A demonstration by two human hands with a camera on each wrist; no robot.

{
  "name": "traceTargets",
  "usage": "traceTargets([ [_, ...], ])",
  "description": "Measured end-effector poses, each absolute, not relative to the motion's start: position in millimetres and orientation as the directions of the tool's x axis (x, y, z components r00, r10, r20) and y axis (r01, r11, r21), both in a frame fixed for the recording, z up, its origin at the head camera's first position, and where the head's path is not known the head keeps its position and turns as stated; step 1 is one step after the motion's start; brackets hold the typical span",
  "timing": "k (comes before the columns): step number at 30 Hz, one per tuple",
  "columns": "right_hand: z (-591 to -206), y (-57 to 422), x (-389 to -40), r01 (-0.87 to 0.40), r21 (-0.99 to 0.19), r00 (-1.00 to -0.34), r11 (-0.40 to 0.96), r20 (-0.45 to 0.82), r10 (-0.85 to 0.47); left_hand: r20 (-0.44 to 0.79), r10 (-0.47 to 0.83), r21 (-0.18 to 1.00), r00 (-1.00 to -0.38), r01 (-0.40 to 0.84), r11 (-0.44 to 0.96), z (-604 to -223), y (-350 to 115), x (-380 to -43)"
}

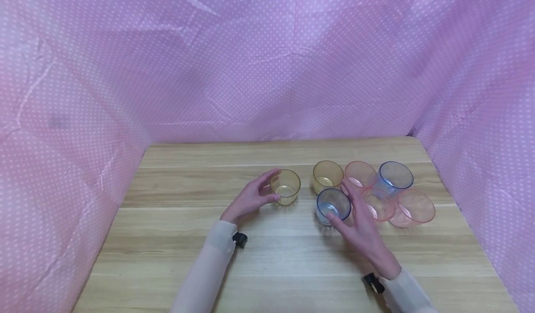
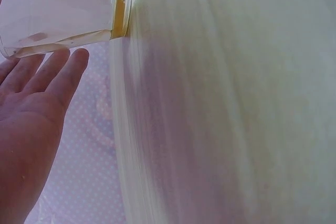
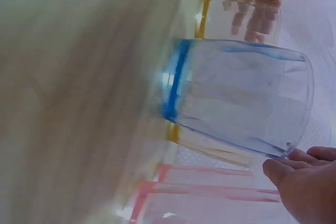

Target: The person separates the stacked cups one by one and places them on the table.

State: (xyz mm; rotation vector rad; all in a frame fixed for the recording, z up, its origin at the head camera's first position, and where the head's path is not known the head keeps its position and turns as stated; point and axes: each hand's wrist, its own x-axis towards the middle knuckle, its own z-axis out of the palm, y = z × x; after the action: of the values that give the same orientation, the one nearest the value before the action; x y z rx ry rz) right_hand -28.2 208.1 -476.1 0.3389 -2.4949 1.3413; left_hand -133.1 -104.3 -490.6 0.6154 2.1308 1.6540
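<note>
My left hand (image 1: 250,198) holds a clear yellow cup (image 1: 286,190) from its left side, thumb at the front and fingers round the back near the rim. In the left wrist view the fingers lie along the wall of this yellow cup (image 2: 63,9). A clear blue cup (image 1: 333,206) stands upright to the right, between the thumb and fingers of my right hand (image 1: 362,227). The right wrist view has the fingertips at the rim of the blue cup (image 3: 241,93), with its thick blue base close to the wood.
A second yellow cup (image 1: 328,176) stands behind the blue one. To its right are pink cups (image 1: 414,206) and another blue cup (image 1: 395,176), grouped closely; the right hand partly covers some. The wooden table (image 1: 175,238) is bordered by pink dotted cloth (image 1: 267,62).
</note>
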Motion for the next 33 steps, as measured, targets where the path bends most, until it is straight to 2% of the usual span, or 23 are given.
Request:
traceTargets([
  [16,-450.4,212.3,-47.2,-0.436,-0.665,-0.888,0.606,0.429,-0.168,-0.016,0.451,0.909,-0.893,0.175,0.379,-487.8,-84.0,-132.4],
  [33,-437.6,220.2,-71.4,-0.432,-0.619,-0.897,0.656,0.369,-0.243,0.036,0.377,0.918,-0.926,0.179,0.353,-491.1,-61.3,-139.0],
])
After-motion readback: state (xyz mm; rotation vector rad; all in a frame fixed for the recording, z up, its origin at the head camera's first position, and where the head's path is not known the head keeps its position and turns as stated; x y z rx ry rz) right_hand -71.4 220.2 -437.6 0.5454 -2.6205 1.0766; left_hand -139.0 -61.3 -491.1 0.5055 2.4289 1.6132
